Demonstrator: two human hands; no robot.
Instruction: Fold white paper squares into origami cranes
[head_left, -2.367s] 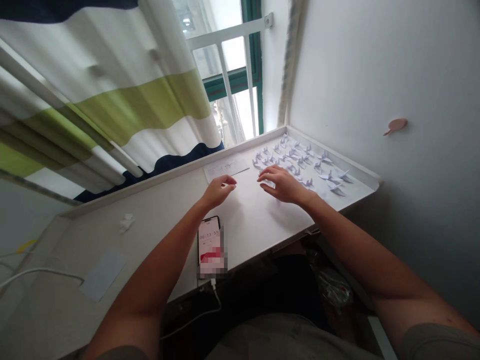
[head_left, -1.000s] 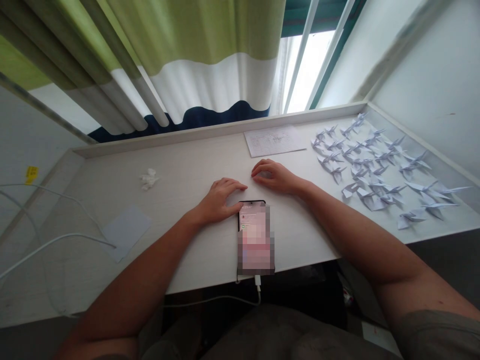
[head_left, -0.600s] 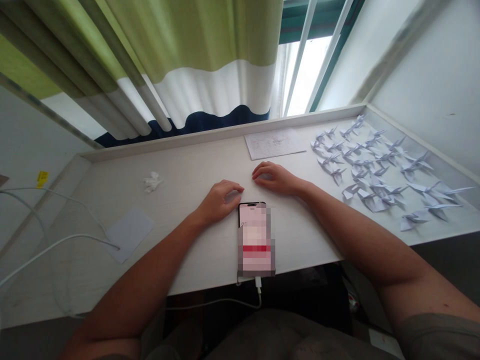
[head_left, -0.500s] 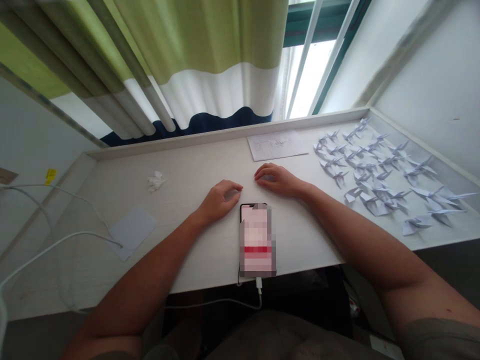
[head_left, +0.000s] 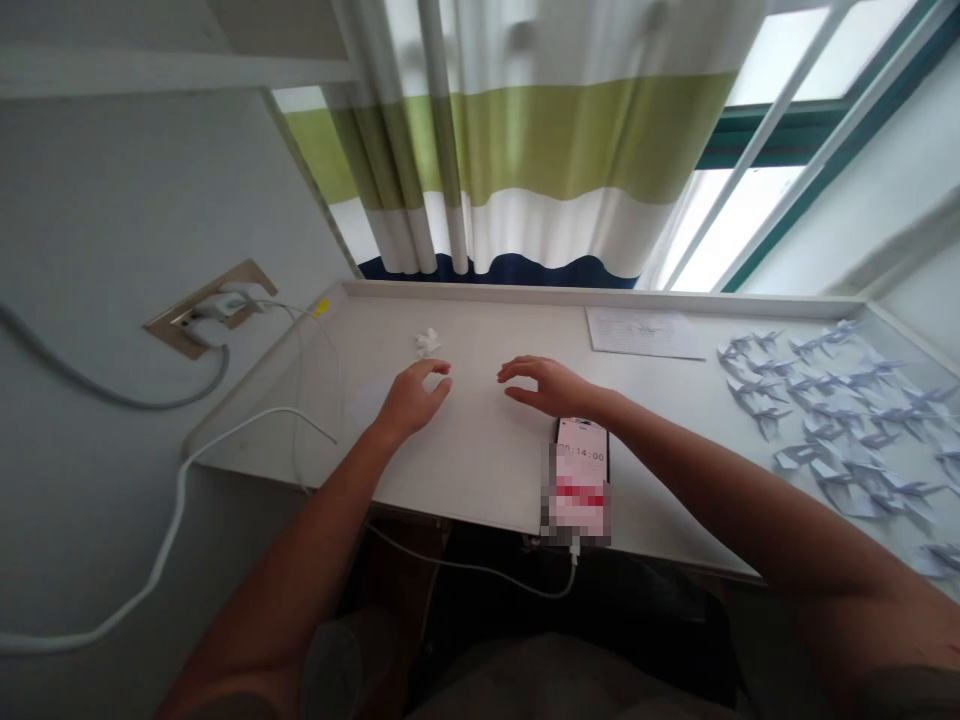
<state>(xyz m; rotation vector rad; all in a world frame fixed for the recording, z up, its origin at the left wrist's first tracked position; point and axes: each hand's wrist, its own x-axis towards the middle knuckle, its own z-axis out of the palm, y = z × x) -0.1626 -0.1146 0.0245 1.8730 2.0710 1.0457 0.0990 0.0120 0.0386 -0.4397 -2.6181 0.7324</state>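
My left hand (head_left: pixel 410 402) is open over the white desk (head_left: pixel 480 450), thumb apart from the curved fingers and nothing between them. It partly covers a sheet of white paper (head_left: pixel 366 403), and a crumpled white scrap (head_left: pixel 427 342) lies just beyond its fingertips. Opposite it, my right hand (head_left: pixel 545 386) is also open and holds nothing, its fingers pointing left. Below the right wrist lies a phone (head_left: pixel 582 470) with a lit pink screen, part of it blurred out. A white charging cable (head_left: pixel 574 552) is plugged into the phone's lower end.
Several folded paper cranes (head_left: pixel 832 390) cover the desk's right side. A printed sheet (head_left: pixel 645 332) lies near the back ledge. At left, a wall socket (head_left: pixel 211 308) holds plugs, and a white cable (head_left: pixel 176 500) loops in front. A striped curtain (head_left: pixel 555 150) hangs behind.
My view has swung left and up, bringing the wall socket into sight. Both hands have shifted left along the desk, and their fingers are spread wider apart.
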